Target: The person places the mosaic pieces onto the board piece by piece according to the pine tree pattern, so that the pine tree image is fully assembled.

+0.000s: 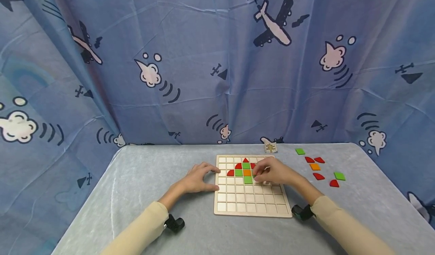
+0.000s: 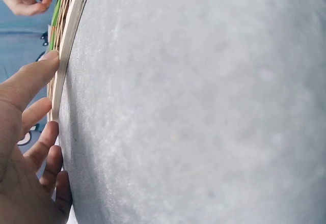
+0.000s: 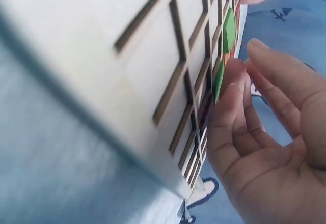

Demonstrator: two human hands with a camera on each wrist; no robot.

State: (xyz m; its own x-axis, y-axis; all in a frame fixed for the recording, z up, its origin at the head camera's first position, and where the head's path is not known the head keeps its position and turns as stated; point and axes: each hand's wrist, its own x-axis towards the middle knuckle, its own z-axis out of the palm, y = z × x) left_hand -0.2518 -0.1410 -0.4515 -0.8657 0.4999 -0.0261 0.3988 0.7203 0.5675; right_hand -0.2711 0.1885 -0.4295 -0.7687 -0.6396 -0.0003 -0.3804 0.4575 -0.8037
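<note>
A square wooden grid board (image 1: 234, 208) lies on the table. In its upper middle cells sit several red, green and orange tiles, among them an orange square (image 1: 247, 173), a green square (image 1: 248, 180) and a red triangle (image 1: 246, 160). My left hand (image 1: 197, 177) is spread at the board's left edge, thumb and fingertips touching it. Over the right side of the pattern, my right hand (image 1: 273, 171) has its bent fingertips at a green tile (image 3: 219, 79) in the grid. A gap shows between thumb and fingers in the right wrist view; the fingers partly hide nearby cells.
Loose pieces lie to the right of the board: green tiles (image 1: 339, 176), an orange square (image 1: 315, 166) and several red curved pieces (image 1: 318, 176). Behind the board is a small patterned card (image 1: 270, 147). A blue curtain (image 1: 190, 77) hangs along the table's back edge.
</note>
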